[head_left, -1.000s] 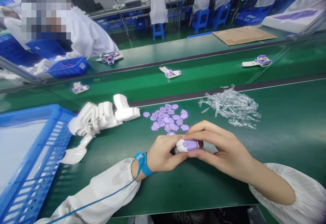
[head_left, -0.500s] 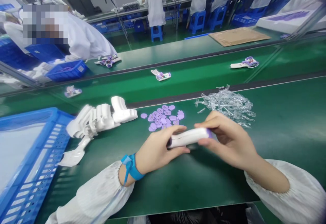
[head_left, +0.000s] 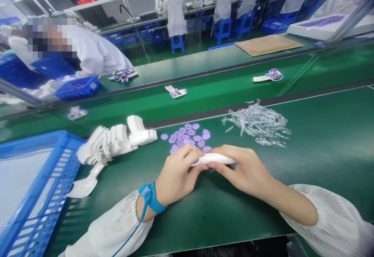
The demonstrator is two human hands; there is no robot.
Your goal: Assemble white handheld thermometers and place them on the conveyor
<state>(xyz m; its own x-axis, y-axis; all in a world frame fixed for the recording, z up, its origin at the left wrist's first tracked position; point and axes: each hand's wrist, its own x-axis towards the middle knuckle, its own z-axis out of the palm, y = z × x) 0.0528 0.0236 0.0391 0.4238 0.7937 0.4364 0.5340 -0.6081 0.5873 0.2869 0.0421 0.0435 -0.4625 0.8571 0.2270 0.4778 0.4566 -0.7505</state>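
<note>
Both my hands grip one white plastic housing [head_left: 214, 158] low over the green table [head_left: 321, 140]. My left hand [head_left: 178, 177] pinches its left end, where a little purple shows under the fingers. My right hand [head_left: 247, 169] wraps its fingers around the right end. Just behind the housing lies a pile of small purple pieces [head_left: 188, 135]. A row of white housings [head_left: 113, 142] lies to the left of that pile. A blue strap [head_left: 150, 198] is on my left wrist.
A heap of clear plastic bits [head_left: 258, 123] lies at the right. A blue crate [head_left: 37, 186] stands at the left edge. Assembled white-and-purple units [head_left: 269, 75] ride the conveyor belt behind. A person in white sits across at the left; several more work at the far bench.
The housing has turned from its purple face up to its white side up and has come down closer to the table. Units on the belt have drifted left.
</note>
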